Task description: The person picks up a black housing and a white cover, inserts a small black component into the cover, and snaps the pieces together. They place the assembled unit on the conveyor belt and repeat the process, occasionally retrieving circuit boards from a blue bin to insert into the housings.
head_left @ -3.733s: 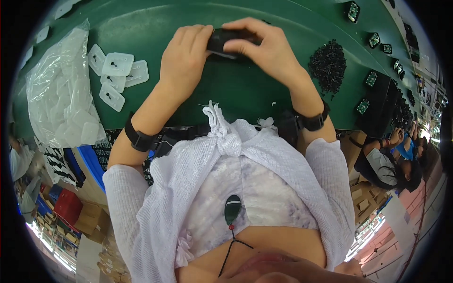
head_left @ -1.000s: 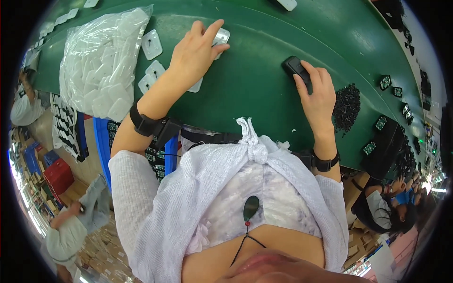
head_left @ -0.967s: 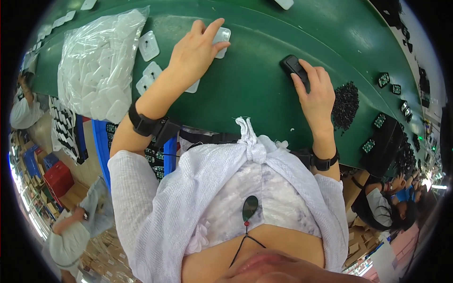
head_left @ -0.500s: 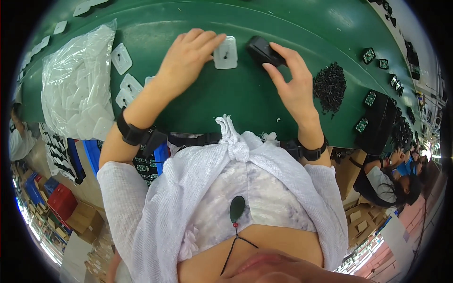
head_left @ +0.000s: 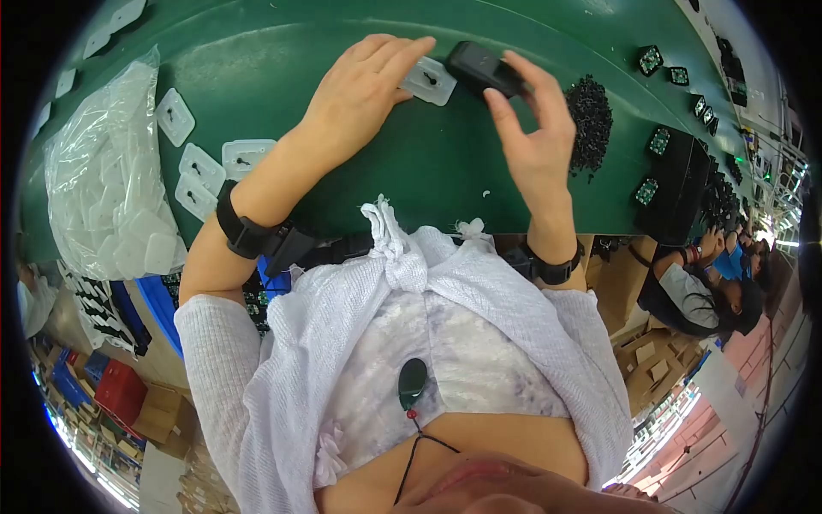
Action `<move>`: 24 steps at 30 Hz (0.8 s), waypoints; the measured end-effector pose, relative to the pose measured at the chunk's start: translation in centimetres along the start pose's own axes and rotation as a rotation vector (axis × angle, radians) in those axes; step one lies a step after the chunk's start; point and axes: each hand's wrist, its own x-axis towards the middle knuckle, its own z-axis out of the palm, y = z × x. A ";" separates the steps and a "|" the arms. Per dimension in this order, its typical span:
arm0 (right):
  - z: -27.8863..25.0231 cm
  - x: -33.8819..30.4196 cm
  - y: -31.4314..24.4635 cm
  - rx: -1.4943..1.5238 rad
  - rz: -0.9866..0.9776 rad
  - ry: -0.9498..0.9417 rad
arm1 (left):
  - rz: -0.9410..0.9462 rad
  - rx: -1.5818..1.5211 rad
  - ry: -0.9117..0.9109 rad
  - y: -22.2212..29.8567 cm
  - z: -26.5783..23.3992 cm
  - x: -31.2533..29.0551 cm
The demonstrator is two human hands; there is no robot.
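My left hand (head_left: 364, 90) reaches to the far middle of the green table. Its fingers and thumb close on the left edge of a translucent white plastic plate (head_left: 435, 79) with rounded corners and a small black part in its middle. My fingers hide that edge. Just right of the plate, my right hand (head_left: 538, 116) grips a black, rounded block-shaped device (head_left: 473, 64) between thumb and fingers. The device lies very close to the plate's upper right side. Whether the two touch, I cannot tell.
A clear bag of white plates (head_left: 111, 171) lies at the left, beside several loose plates (head_left: 176, 117). Right of my right hand is a heap of small black parts (head_left: 592, 124). Farther right stand a black box (head_left: 678, 184) and small circuit boards (head_left: 651, 60). Another person (head_left: 698, 291) sits at the right.
The plate has turned askew and moved right, closer to the black device. My left hand has moved with it, its fingers now on the plate's edge. My right hand keeps hold of the device.
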 end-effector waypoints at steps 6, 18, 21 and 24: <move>2.5 0.1 -0.3 -0.014 -0.169 -0.086 | -0.071 -0.333 0.137 0.2 -0.6 -1.0; 4.2 0.0 -0.3 -0.170 -0.252 -0.101 | 0.104 0.180 0.009 -0.7 -1.0 -1.8; 3.6 0.7 0.4 -0.133 -0.252 -0.144 | 0.114 0.228 0.052 0.2 -0.2 -1.5; 2.2 2.7 1.4 0.014 -0.111 -0.282 | 0.100 0.242 0.159 0.4 1.2 -0.5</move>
